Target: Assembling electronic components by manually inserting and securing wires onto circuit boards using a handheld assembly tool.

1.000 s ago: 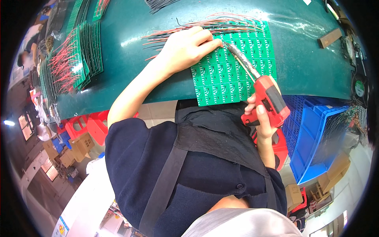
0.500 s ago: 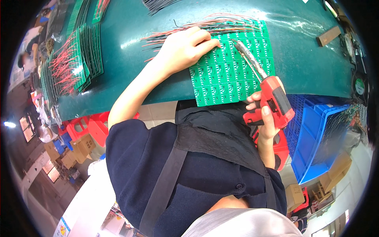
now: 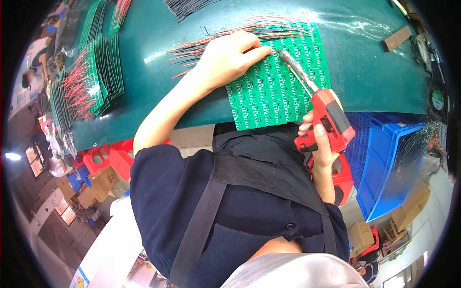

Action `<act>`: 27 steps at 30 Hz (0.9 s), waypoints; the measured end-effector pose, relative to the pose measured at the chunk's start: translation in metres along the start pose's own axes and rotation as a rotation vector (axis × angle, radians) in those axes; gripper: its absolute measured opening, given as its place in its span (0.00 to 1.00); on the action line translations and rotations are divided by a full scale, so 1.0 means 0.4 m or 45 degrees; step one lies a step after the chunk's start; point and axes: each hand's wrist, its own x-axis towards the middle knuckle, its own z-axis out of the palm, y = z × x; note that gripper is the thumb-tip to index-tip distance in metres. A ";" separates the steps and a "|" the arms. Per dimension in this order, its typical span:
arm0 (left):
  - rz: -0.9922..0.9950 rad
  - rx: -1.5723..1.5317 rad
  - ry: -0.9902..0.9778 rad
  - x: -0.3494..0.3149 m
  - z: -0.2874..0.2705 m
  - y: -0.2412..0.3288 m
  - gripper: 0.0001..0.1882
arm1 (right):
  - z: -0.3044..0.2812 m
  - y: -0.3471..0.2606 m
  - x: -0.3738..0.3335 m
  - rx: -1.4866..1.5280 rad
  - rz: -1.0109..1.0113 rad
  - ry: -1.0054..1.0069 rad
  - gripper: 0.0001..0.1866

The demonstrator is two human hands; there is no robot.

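Note:
A green panel of small circuit boards (image 3: 261, 91) lies at the table's near edge, with red and black wires (image 3: 273, 30) along its far side. My left hand (image 3: 233, 55) rests over these wires, closed, thumb and fingertips pinched at the panel on what looks like a wire; its end is mostly hidden. In my right hand (image 3: 321, 139) is a red and black soldering gun (image 3: 331, 120), gripped by its handle. Its long metal tip slants up and left over the panel, ending just right of my left fingertips.
Stacked green panels with red wires (image 3: 96, 77) stand at the left of the green table (image 3: 158, 96). A bundle of dark wires (image 3: 187, 7) lies at the far edge. A brown block (image 3: 397, 38) sits far right. Blue crates (image 3: 384, 163) stand below, right.
My left fingertips have shifted slightly right along the panel, closer to the soldering gun's tip. The gun stays about where it was over the panel; the whole view has shifted a little.

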 end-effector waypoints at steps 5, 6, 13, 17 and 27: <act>0.024 0.001 0.003 0.003 -0.003 -0.002 0.14 | -0.001 -0.004 -0.002 -0.034 0.049 -0.010 0.28; 0.031 -0.006 0.006 0.003 -0.002 -0.004 0.14 | -0.002 -0.010 -0.001 -0.053 0.050 -0.025 0.28; 0.038 -0.015 0.024 0.002 0.001 -0.007 0.13 | 0.005 -0.007 0.005 0.030 -0.085 -0.054 0.26; 0.024 -0.006 0.012 0.004 0.001 -0.004 0.13 | 0.019 -0.013 0.003 -0.121 -0.044 0.040 0.31; -0.070 -0.126 0.115 0.025 0.007 0.006 0.12 | -0.005 -0.004 0.003 -0.097 -0.098 0.074 0.29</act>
